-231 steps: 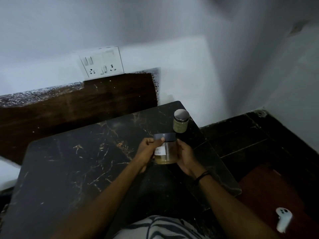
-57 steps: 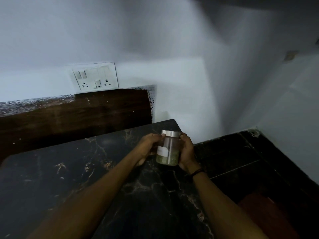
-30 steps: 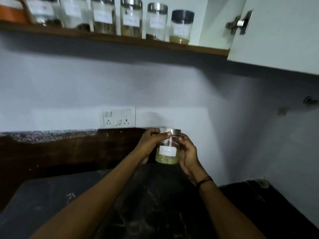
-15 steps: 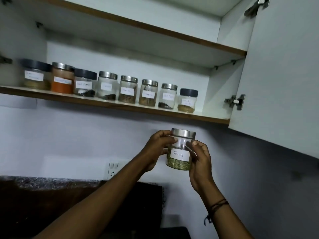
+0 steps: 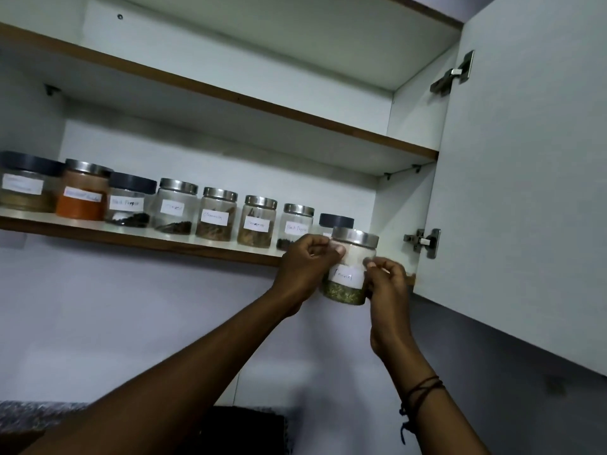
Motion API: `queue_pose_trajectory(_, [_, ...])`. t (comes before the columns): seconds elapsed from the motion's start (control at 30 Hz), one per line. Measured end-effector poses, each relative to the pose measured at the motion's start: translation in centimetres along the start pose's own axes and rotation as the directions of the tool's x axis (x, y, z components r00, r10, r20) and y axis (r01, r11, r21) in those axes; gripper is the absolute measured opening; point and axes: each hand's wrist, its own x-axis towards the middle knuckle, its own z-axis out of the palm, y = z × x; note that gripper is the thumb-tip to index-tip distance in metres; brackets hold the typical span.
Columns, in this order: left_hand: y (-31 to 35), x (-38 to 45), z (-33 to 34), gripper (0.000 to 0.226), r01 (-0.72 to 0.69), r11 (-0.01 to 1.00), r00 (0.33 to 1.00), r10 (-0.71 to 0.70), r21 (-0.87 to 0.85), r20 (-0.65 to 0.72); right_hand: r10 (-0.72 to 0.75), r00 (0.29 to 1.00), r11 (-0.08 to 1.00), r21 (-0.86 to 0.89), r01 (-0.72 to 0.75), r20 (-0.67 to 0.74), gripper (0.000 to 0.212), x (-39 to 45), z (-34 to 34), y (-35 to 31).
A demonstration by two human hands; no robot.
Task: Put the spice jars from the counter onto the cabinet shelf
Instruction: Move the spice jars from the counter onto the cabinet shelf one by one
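Single head view, tilted upward (close range) toward the open cabinet shelf [image 5: 197, 249].

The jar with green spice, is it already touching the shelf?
Apart. The head view shows the jar held by both hands, its base hanging below the shelf edge.

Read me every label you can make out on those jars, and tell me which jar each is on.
"Black Pepper": third jar from the left, dark lid.
"Black Pepper", partly hidden by the left hand: seventh jar.
Held jar, in both hands, right hand too: handwritten, looks like "Fennel", uncertain.
Orange jar and the other shelf labels: too blurred to read.
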Motion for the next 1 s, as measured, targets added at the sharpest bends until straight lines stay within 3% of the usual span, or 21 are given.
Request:
queue_pose_trajectory(0.17, [1.4, 3.8, 2.9, 0.034, -0.07, 0.995, 0.988, 0.079, 0.072, -0.13, -0.129, 0.99, 0.982, -0.132, 0.135, 0.052, 0.039, 4.0, -0.5, -1.9])
queue_pose_trajectory(0.37, [-0.7, 7.6, 5.5, 0.03, -0.018, 0.995, 0.994, 0.029, 0.103, -0.107, -0.128, 0.99, 0.925, -0.354, 0.139, 0.054, 0.049, 8.7, -1.8, -0.9])
queue_pose_trajectory(0.5, [-2.4, 9.7, 6.8, 0.021, 0.034, 0.984, 0.997, -0.022, 0.176, -0.07, -0.115, 0.99, 0.867, -0.479, 0.139, 0.079, 0.047, 11.9, -2.5, 0.8])
queue_pose_trajectory(0.77, [-4.2, 13.0, 8.7, 0.043, 0.009, 0.891, 0.997, -0.045, 0.454, 0.068, -0.156, 0.982, 0.733, -0.654, 0.187, 0.105, 0.029, 16.5, -3.0, 3.7])
queue_pose_trajectory(1.0, [-5.1, 13.8, 9.2, 0.033, -0.044, 0.833, 0.985, -0.056, 0.552, 0.164, -0.127, 0.987, 0.622, -0.768, 0.154, 0.096, 0.02, 18.6, -3.2, 4.7])
